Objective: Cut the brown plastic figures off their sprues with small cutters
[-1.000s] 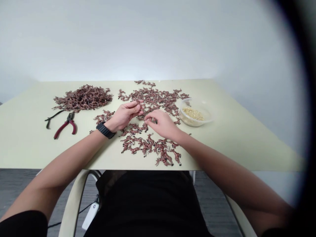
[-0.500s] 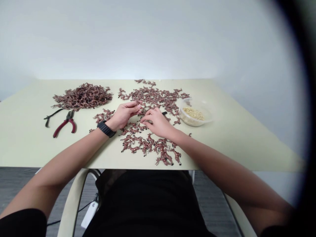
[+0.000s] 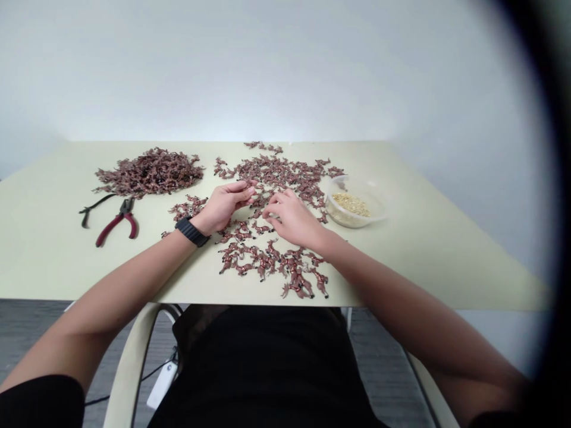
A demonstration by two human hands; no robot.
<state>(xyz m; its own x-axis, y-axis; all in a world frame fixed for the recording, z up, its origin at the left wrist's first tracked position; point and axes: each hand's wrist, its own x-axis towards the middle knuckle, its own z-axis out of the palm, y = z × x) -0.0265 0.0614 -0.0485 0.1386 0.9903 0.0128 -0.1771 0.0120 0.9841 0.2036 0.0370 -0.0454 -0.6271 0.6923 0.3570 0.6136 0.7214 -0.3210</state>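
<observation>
My left hand [image 3: 226, 205], with a dark watch [image 3: 192, 232] on the wrist, is closed in a pinch on a small brown figurine, partly hidden by the fingers. To its right, my right hand [image 3: 289, 219] has its fingers bent and close together above the figurines; whatever they hold, if anything, is too small to make out. Small brown animal figurines [image 3: 267, 261] lie spread below both hands. More figurines [image 3: 285, 170] cover the table beyond the hands. A dense heap of them [image 3: 151, 172] sits at the back left.
Red-handled pliers [image 3: 118, 223] and a dark tool [image 3: 96, 205] lie left on the pale table [image 3: 423, 255]. A clear round bowl [image 3: 379, 208] with small yellowish pieces [image 3: 351, 204] stands to the right. A chair arm [image 3: 134, 356] is below the table edge.
My right hand has moved slightly to the right, away from my left hand. The dark object beside it is no longer visible. My left hand has hardly moved.
</observation>
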